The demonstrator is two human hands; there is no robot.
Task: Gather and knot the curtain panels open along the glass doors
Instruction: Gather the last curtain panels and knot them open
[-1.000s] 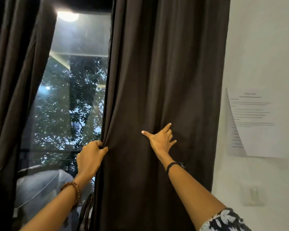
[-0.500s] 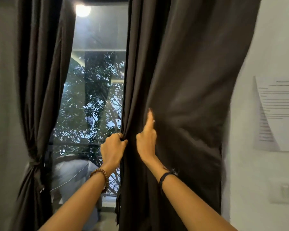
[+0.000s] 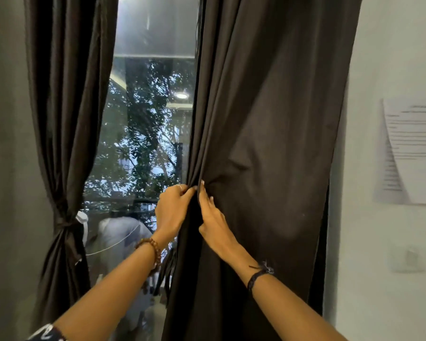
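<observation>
The right curtain panel hangs loose and ungathered, directly ahead of both hands, spreading well to the right of them. The glass door shows just left of the left hand. The left curtain panel, well left of both hands, is already tied at its waist. The left hand grips the loose panel's inner edge in curled fingers; the right hand, touching it, pinches folds beside that edge. Recommendation: sweep the remaining width leftward in even pleats, holding the bundle firmly at one height before knotting.
</observation>
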